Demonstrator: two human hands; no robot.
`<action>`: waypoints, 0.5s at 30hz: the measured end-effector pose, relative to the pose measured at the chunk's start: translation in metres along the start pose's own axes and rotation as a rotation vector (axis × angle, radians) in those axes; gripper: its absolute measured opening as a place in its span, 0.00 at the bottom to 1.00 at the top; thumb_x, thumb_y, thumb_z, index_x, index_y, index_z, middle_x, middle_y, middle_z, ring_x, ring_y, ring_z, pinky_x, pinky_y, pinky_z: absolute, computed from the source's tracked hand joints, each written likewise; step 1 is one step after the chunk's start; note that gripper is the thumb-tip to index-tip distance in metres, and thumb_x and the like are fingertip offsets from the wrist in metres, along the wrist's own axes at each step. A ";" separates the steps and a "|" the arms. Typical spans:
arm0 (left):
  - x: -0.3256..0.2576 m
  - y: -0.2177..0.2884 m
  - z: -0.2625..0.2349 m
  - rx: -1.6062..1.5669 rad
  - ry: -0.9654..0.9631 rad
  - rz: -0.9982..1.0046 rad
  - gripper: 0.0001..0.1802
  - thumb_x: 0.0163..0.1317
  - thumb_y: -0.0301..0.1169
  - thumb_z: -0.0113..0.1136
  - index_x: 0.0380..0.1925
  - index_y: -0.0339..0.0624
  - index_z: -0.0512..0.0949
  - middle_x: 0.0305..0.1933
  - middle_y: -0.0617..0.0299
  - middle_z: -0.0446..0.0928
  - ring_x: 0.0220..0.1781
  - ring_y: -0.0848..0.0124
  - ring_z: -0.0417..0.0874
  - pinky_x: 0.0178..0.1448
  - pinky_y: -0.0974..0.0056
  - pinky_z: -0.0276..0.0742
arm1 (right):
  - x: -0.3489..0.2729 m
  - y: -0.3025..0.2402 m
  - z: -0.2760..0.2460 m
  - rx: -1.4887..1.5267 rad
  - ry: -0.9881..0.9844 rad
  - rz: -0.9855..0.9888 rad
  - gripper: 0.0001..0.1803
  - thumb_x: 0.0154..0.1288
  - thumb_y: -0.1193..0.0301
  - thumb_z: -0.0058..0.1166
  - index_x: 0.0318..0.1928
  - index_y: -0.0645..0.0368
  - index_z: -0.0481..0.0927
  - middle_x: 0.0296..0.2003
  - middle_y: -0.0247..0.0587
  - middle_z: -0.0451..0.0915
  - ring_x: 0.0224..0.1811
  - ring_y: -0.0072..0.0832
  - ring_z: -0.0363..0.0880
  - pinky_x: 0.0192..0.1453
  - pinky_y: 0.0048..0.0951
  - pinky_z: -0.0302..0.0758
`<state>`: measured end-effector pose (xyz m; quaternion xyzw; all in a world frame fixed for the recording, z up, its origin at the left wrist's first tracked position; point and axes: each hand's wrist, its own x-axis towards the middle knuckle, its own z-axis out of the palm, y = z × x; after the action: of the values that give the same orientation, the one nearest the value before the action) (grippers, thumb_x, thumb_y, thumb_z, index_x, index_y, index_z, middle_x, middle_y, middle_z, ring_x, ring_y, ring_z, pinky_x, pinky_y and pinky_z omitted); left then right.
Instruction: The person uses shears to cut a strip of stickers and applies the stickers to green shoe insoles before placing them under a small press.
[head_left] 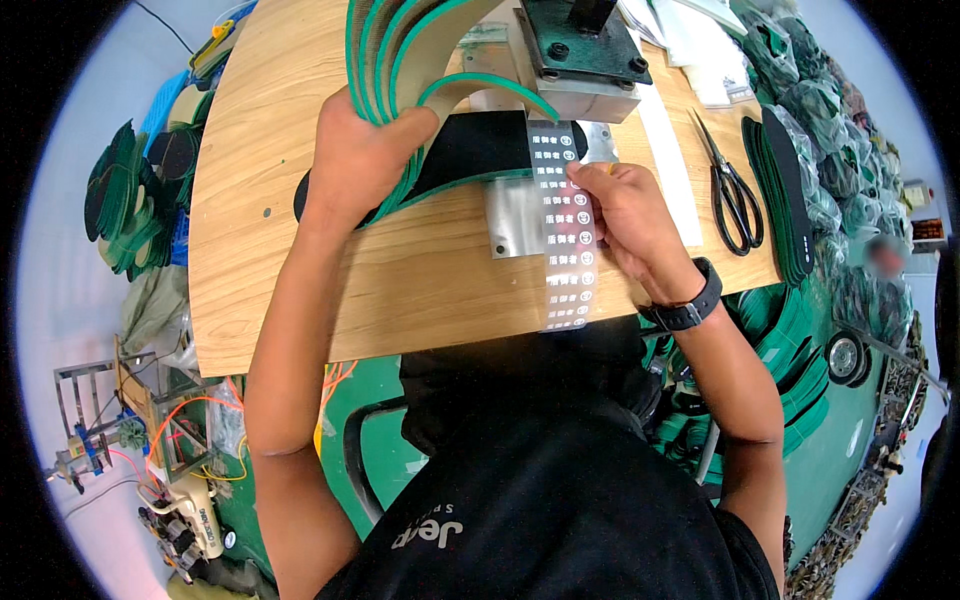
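My left hand [362, 160] is closed around a bundle of green-edged insoles [400, 45], which curve up and away from the table. One black insole [478, 142] from under that hand lies across a metal plate [512, 225], its tip beside the press. A clear strip of labels [568, 250] with white print crosses the insole's tip and hangs toward the table's near edge. My right hand [632, 210] pinches the strip's right edge between thumb and fingers. Just beyond stands a heat press [585, 75] with a dark block above a metal head.
Black-handled scissors [735, 195] lie right of my right hand. A stack of insoles [778, 200] sits at the table's right edge. Papers and plastic bags [705, 50] are at the back right. More insoles [130, 200] are piled beyond the left edge of the wooden table [250, 260].
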<state>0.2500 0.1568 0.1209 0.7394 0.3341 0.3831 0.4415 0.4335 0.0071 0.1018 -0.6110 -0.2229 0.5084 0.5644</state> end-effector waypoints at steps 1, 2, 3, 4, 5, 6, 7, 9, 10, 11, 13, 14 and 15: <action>0.000 0.001 0.000 0.003 -0.003 0.011 0.08 0.47 0.28 0.59 0.24 0.34 0.75 0.20 0.63 0.74 0.24 0.76 0.71 0.32 0.67 0.71 | 0.001 0.000 -0.001 -0.012 -0.003 -0.007 0.15 0.66 0.71 0.48 0.24 0.67 0.76 0.20 0.41 0.77 0.19 0.24 0.77 0.18 0.23 0.72; 0.000 0.000 0.000 0.003 -0.003 0.012 0.08 0.47 0.28 0.59 0.24 0.33 0.75 0.20 0.62 0.74 0.24 0.76 0.71 0.32 0.67 0.71 | 0.001 0.001 -0.002 -0.025 -0.007 -0.014 0.15 0.66 0.71 0.49 0.24 0.67 0.76 0.19 0.41 0.77 0.19 0.25 0.78 0.18 0.23 0.73; 0.000 -0.001 0.001 0.004 -0.004 0.011 0.08 0.47 0.28 0.59 0.25 0.33 0.75 0.20 0.62 0.73 0.24 0.76 0.71 0.32 0.67 0.72 | 0.001 0.000 -0.002 -0.008 -0.003 -0.005 0.15 0.66 0.71 0.49 0.24 0.67 0.76 0.19 0.41 0.77 0.19 0.25 0.78 0.18 0.23 0.73; -0.001 -0.001 0.001 0.005 -0.004 0.009 0.08 0.47 0.28 0.59 0.25 0.33 0.75 0.20 0.62 0.73 0.24 0.76 0.72 0.32 0.67 0.72 | 0.001 -0.001 0.000 0.009 0.001 0.004 0.14 0.66 0.71 0.49 0.24 0.67 0.76 0.19 0.41 0.77 0.18 0.24 0.77 0.18 0.22 0.73; -0.003 0.001 0.001 0.051 -0.006 -0.011 0.08 0.47 0.28 0.59 0.26 0.33 0.75 0.20 0.61 0.74 0.24 0.75 0.72 0.33 0.67 0.72 | 0.001 -0.001 0.000 0.025 0.004 0.014 0.14 0.66 0.71 0.49 0.24 0.67 0.76 0.19 0.41 0.77 0.18 0.24 0.77 0.18 0.22 0.72; -0.004 0.004 0.002 0.094 -0.005 -0.028 0.09 0.48 0.28 0.60 0.27 0.34 0.76 0.21 0.61 0.74 0.25 0.74 0.73 0.34 0.66 0.72 | 0.001 -0.001 0.000 0.017 0.015 0.018 0.15 0.66 0.70 0.49 0.24 0.67 0.76 0.19 0.41 0.77 0.18 0.24 0.77 0.18 0.22 0.72; -0.005 0.006 0.003 0.138 -0.003 -0.045 0.09 0.48 0.29 0.60 0.28 0.34 0.76 0.21 0.60 0.74 0.25 0.74 0.73 0.34 0.66 0.73 | 0.001 0.000 -0.001 0.009 0.026 0.021 0.15 0.66 0.70 0.49 0.24 0.67 0.76 0.19 0.41 0.77 0.17 0.24 0.77 0.17 0.21 0.71; -0.004 0.002 0.008 0.077 -0.026 0.045 0.11 0.48 0.29 0.60 0.32 0.36 0.77 0.23 0.58 0.76 0.26 0.72 0.74 0.36 0.65 0.73 | 0.002 0.002 -0.002 -0.005 0.031 0.016 0.16 0.67 0.69 0.49 0.24 0.66 0.75 0.19 0.41 0.77 0.17 0.23 0.76 0.17 0.20 0.71; -0.005 0.000 0.009 0.049 -0.039 0.087 0.12 0.48 0.30 0.61 0.34 0.37 0.78 0.24 0.57 0.76 0.27 0.71 0.75 0.36 0.65 0.74 | 0.003 0.005 -0.002 -0.010 0.026 0.007 0.16 0.67 0.68 0.49 0.24 0.66 0.75 0.19 0.41 0.77 0.16 0.23 0.76 0.17 0.20 0.70; -0.006 -0.001 0.009 0.091 -0.082 0.066 0.15 0.47 0.30 0.61 0.37 0.38 0.78 0.26 0.56 0.77 0.28 0.68 0.76 0.37 0.64 0.74 | 0.004 0.007 -0.003 -0.015 0.022 -0.002 0.16 0.67 0.68 0.49 0.24 0.66 0.75 0.19 0.40 0.77 0.16 0.23 0.76 0.16 0.19 0.70; -0.005 0.002 0.008 0.178 -0.159 0.034 0.21 0.46 0.30 0.63 0.44 0.41 0.77 0.29 0.54 0.79 0.30 0.62 0.79 0.39 0.62 0.75 | 0.004 0.005 -0.002 -0.042 0.030 -0.001 0.17 0.67 0.67 0.49 0.24 0.66 0.75 0.18 0.40 0.77 0.16 0.22 0.75 0.16 0.19 0.69; -0.007 0.005 0.009 0.227 -0.179 0.071 0.24 0.46 0.31 0.64 0.46 0.42 0.76 0.31 0.53 0.80 0.33 0.61 0.80 0.42 0.61 0.75 | 0.003 0.004 -0.001 -0.055 0.035 -0.001 0.17 0.67 0.67 0.49 0.24 0.66 0.75 0.18 0.40 0.77 0.15 0.22 0.75 0.16 0.19 0.69; -0.009 0.007 0.013 0.272 -0.201 0.109 0.27 0.45 0.32 0.66 0.49 0.42 0.75 0.34 0.53 0.80 0.36 0.60 0.81 0.45 0.59 0.75 | 0.002 0.003 0.000 -0.039 0.052 0.007 0.17 0.67 0.67 0.49 0.24 0.66 0.76 0.18 0.40 0.77 0.15 0.22 0.75 0.17 0.19 0.69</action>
<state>0.2583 0.1412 0.1209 0.8440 0.2964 0.2819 0.3470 0.4332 0.0080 0.0983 -0.6358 -0.2159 0.4897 0.5562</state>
